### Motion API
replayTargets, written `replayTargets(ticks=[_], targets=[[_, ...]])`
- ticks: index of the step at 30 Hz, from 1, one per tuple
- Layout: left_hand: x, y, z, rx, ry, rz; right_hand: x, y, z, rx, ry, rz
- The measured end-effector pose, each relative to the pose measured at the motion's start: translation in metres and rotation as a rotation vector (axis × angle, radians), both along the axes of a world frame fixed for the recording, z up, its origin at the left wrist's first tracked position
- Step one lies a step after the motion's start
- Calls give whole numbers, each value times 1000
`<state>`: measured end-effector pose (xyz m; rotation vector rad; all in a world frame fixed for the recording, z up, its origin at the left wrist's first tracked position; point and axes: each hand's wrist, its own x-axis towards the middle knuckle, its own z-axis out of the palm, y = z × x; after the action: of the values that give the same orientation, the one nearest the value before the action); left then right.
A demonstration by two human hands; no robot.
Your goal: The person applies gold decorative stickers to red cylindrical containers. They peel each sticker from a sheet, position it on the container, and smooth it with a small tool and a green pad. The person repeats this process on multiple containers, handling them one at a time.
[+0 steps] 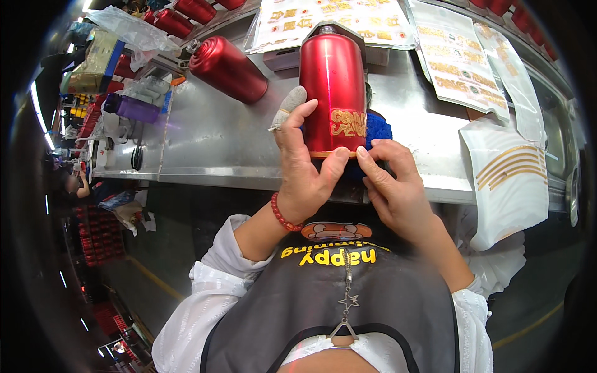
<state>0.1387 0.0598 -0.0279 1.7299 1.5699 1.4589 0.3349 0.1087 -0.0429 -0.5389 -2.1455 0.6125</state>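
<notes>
A glossy red bottle [333, 81] lies with its neck pointing away from me and its base toward me. A gold ornamental decal [349, 123] sits on its side, and a thin gold strip [333, 154] runs along the base edge. My left hand [306, 165] is closed around the bottle's left side near the base, its thumb at the strip; a grey cloth cover [291, 105] wraps one fingertip. My right hand [393, 174] has thumb and bent fingers pressed together at the strip's right end. Blue cloth [378, 129] shows beside the bottle.
Another red bottle [229, 69] lies at the left on the metal table [211, 140]. Sheets of gold decals [460, 62] spread across the back and right. A white sheet with curved gold strips [510, 180] overhangs the right edge. A purple bottle [132, 107] is far left.
</notes>
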Motion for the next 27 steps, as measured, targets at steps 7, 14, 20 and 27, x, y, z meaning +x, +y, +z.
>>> replayTargets(ticks=[7, 14, 20, 27], targets=[[-17, -3, -4, 53, -65, -64, 17, 3, 36, -936, 460, 42], [-10, 0, 1, 30, -30, -27, 2, 17, 37, -1049, 168, 104], [-10, 1, 2, 7, 3, -10, -2, 20, 36, -1039, 188, 167], [-9, 1, 3, 3, -27, -13, -1, 22, 40, -985, 135, 170]])
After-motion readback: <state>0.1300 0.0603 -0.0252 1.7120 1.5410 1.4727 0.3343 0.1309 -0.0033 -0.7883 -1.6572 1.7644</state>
